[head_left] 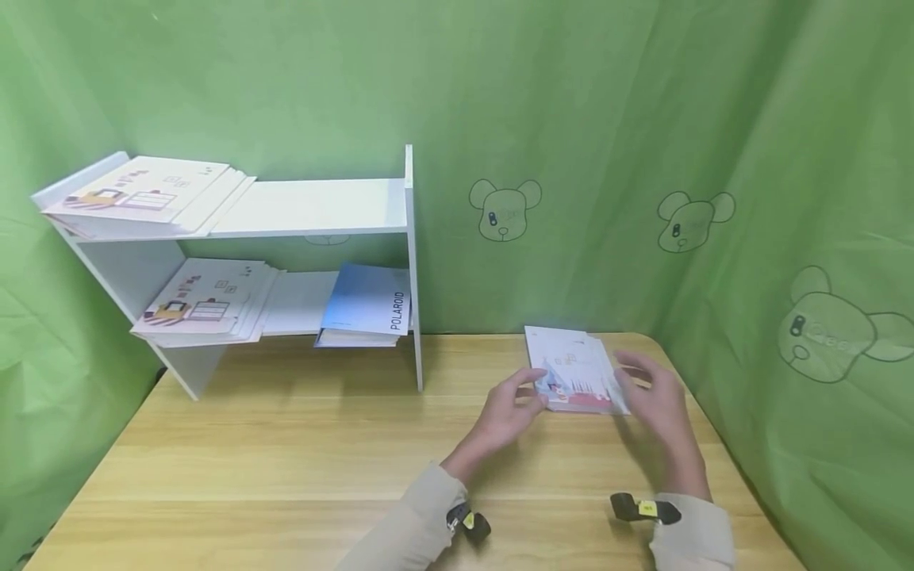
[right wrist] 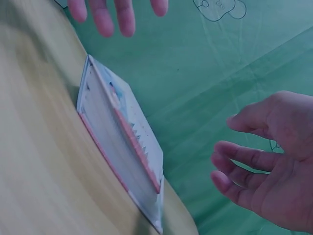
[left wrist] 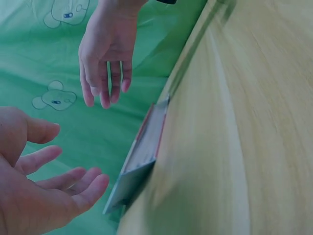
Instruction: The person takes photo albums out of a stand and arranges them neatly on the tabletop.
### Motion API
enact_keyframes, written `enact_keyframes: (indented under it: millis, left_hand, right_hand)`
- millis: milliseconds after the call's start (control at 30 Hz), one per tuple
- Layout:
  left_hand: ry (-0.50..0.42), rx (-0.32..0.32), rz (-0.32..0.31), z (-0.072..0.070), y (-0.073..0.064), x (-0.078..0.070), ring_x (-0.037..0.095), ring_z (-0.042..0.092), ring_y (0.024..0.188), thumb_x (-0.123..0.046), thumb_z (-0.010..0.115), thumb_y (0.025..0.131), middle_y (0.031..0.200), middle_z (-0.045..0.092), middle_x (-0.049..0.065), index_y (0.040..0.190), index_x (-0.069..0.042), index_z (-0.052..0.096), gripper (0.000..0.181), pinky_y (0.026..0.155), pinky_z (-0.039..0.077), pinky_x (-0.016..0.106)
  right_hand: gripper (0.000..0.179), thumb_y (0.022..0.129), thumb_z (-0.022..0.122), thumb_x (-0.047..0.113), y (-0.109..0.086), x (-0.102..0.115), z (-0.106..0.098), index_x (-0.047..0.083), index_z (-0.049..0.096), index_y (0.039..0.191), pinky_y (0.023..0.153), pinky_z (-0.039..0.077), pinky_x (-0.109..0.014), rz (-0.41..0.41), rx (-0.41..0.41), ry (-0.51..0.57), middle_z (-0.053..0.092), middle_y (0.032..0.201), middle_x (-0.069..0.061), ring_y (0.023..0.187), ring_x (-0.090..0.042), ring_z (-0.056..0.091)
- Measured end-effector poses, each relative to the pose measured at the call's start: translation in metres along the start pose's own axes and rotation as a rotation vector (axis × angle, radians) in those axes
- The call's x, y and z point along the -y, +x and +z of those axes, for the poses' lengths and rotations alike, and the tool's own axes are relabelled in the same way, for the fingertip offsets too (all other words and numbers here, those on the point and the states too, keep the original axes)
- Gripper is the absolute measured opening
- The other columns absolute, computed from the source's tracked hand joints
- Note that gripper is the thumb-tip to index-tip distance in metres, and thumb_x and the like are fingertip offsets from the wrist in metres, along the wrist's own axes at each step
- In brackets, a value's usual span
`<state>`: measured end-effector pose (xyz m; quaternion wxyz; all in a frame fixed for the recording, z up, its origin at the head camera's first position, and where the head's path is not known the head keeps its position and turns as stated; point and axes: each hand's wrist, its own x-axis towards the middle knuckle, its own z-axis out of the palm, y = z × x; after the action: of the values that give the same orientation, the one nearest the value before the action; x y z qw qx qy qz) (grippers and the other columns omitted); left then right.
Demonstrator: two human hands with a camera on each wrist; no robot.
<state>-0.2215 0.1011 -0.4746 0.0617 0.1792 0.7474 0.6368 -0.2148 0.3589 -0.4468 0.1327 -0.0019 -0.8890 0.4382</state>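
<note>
The left hand (head_left: 508,410) and the right hand (head_left: 655,396) are apart, one at each side of a book (head_left: 571,369), fingers loosely bent and gripping nothing. In the head view, the book lies flat near the far right corner of a wooden table (head_left: 286,460), its pale cover printed with pink and blue at the near end. A paler layer shows past its right edge; whether that is a second book, I cannot tell. The left fingertips overlap its left edge here, the right ones its right edge.

To the left stands a white rack (head_left: 415,309) with two shelves. The upper shelf (head_left: 328,205) holds a pile of books (head_left: 146,186) at its left end, with a vehicle on the top cover. The lower shelf (head_left: 303,300) holds a similar pile (head_left: 207,297) at the left and a blue book (head_left: 367,297) marked POLAROID at the right, against the side panel. A green curtain (head_left: 607,95) with bear faces hangs behind.

In the left wrist view, the book lies edge-on on the table, the left hand near it with fingers parted and the right hand's fingers pointing down.

In the right wrist view, the book's page edges face the camera between pink-edged covers; the right hand is clear of it, thumb and fingers parted, and left fingertips show at the top.
</note>
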Motion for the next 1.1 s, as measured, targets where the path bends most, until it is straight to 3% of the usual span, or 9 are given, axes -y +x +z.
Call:
enact_keyframes:
  millis: [67,133,200,300,333,467,567,867,1100]
  left_hand:
    - [-0.015,0.006,0.037,-0.002,-0.002,-0.004,0.034,0.061,0.125,-0.010,0.064,0.100,0.144,0.058,0.009,0.142,-0.012,0.059,0.042,0.089,0.058,0.022]
    - [-0.026,0.009,0.063,-0.003,-0.004,-0.008,0.035,0.062,0.123,-0.010,0.064,0.101,0.142,0.059,0.012,0.141,-0.010,0.059,0.041,0.089,0.058,0.021]
    - [-0.027,0.007,0.081,-0.005,-0.007,-0.011,0.033,0.063,0.121,-0.010,0.063,0.101,0.141,0.059,0.012,0.140,-0.010,0.059,0.040,0.089,0.058,0.021]
    - [-0.024,-0.002,0.100,-0.009,-0.011,-0.016,0.027,0.064,0.119,-0.012,0.062,0.101,0.140,0.060,0.010,0.140,-0.011,0.059,0.039,0.090,0.057,0.021]
    - [-0.023,-0.007,0.108,-0.010,-0.013,-0.017,0.025,0.065,0.118,-0.012,0.062,0.101,0.140,0.060,0.010,0.139,-0.010,0.059,0.038,0.091,0.057,0.022]
    - [-0.034,-0.021,0.146,-0.016,-0.016,-0.024,0.026,0.065,0.119,-0.011,0.061,0.102,0.140,0.061,0.008,0.138,-0.009,0.060,0.036,0.093,0.057,0.023]
    - [-0.049,-0.039,0.173,-0.021,-0.017,-0.030,0.027,0.065,0.120,-0.009,0.061,0.102,0.139,0.061,0.009,0.136,-0.008,0.060,0.034,0.094,0.057,0.023]
    - [-0.066,-0.116,0.207,-0.040,-0.023,-0.042,0.029,0.065,0.117,-0.010,0.062,0.100,0.134,0.064,0.010,0.134,-0.006,0.061,0.034,0.095,0.057,0.028]
    - [-0.044,-0.121,0.210,-0.052,-0.026,-0.044,0.027,0.064,0.119,-0.014,0.062,0.102,0.135,0.064,0.005,0.134,-0.008,0.062,0.033,0.098,0.057,0.029]
  right_hand:
    - [0.042,0.106,0.056,0.019,-0.001,0.003,-0.001,0.000,0.056,0.143,0.099,0.053,-0.025,-0.009,-0.005,-0.007,0.059,0.140,-0.022,0.126,-0.038,0.056]
    - [0.041,0.106,0.056,0.019,-0.001,0.005,-0.002,0.001,0.056,0.143,0.097,0.052,-0.020,-0.014,-0.010,-0.016,0.059,0.140,-0.020,0.126,-0.036,0.056]
    - [0.041,0.106,0.056,0.019,-0.002,0.008,-0.003,0.001,0.056,0.143,0.102,0.053,-0.028,-0.022,-0.011,-0.013,0.059,0.140,-0.021,0.127,-0.036,0.055]
    - [0.042,0.106,0.056,0.018,-0.003,0.012,-0.004,0.000,0.055,0.144,0.106,0.050,-0.051,-0.030,-0.015,-0.007,0.059,0.140,-0.022,0.128,-0.039,0.055]
    - [0.042,0.106,0.056,0.018,-0.003,0.013,-0.005,0.000,0.055,0.144,0.106,0.050,-0.052,-0.032,-0.017,-0.011,0.059,0.140,-0.022,0.128,-0.039,0.055]
    - [0.041,0.105,0.057,0.019,-0.004,0.018,-0.006,0.001,0.056,0.143,0.101,0.053,-0.025,-0.038,-0.028,-0.027,0.060,0.139,-0.021,0.127,-0.038,0.056]
    - [0.041,0.105,0.058,0.018,-0.004,0.021,-0.007,0.001,0.058,0.142,0.092,0.047,-0.008,-0.052,-0.036,-0.031,0.061,0.138,-0.021,0.126,-0.037,0.056]
    - [0.037,0.103,0.061,0.013,-0.003,0.035,-0.004,0.000,0.061,0.138,0.089,0.045,-0.003,-0.143,-0.073,-0.016,0.063,0.134,-0.020,0.121,-0.037,0.059]
    - [0.035,0.102,0.063,0.012,-0.006,0.046,-0.001,-0.001,0.063,0.135,0.090,0.049,-0.006,-0.184,-0.112,0.001,0.064,0.132,-0.018,0.116,-0.031,0.061]
